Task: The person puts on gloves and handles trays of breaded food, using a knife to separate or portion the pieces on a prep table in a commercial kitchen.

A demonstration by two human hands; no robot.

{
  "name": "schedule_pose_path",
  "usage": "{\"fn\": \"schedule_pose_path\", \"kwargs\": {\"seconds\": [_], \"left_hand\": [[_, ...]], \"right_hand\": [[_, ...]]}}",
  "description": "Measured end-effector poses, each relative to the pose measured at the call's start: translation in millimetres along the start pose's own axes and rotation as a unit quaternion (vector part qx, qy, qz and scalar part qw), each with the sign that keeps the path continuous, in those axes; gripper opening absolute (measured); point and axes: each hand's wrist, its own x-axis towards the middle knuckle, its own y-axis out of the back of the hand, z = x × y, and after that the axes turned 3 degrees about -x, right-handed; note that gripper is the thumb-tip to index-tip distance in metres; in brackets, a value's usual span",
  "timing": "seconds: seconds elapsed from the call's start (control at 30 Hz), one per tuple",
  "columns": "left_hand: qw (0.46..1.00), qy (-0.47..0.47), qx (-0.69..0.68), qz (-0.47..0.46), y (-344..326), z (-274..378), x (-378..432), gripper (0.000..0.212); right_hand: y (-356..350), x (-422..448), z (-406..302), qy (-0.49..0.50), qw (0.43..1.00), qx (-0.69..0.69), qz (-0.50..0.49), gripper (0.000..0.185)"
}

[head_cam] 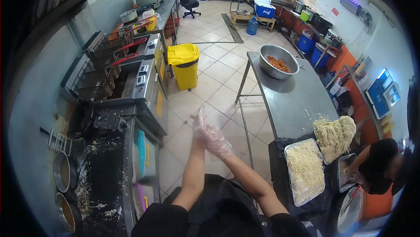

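Both hands meet in mid-air over the tiled floor, each in a clear plastic glove. My left hand (pixel 199 122) points away from me with its fingers stretched out. Against its wrist lies my right hand (pixel 215 138), its fingers on the glove there. To the right, a steel table (pixel 295 96) bears a large metal bowl (pixel 272 71) with reddish-brown food in it. Nearer stand a tray of pale crumbs (pixel 305 171) and a heap of crumb-coated pieces (pixel 336 138).
A co-worker (pixel 380 168) works at a smaller tray on the right. Deep fryers (pixel 131 79) with red-handled baskets and a dark, crumb-strewn counter (pixel 101 168) line the left. A yellow bin (pixel 184 68) stands ahead, with a blue water bottle (pixel 252 26) farther off.
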Motion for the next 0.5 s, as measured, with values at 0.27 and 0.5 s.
{"fn": "schedule_pose_path", "kwargs": {"seconds": [0.27, 0.5], "left_hand": [[0.988, 0.014, -0.148, 0.051, 26, -21, 45, 0.077], [0.913, -0.029, -0.406, 0.016, -33, 48, -13, 0.108]], "right_hand": [[-6, 2, -33, 0.048, 0.993, 0.030, 0.103, 0.034], [-7, -26, -45, -0.323, 0.931, 0.006, 0.171, 0.040]]}}
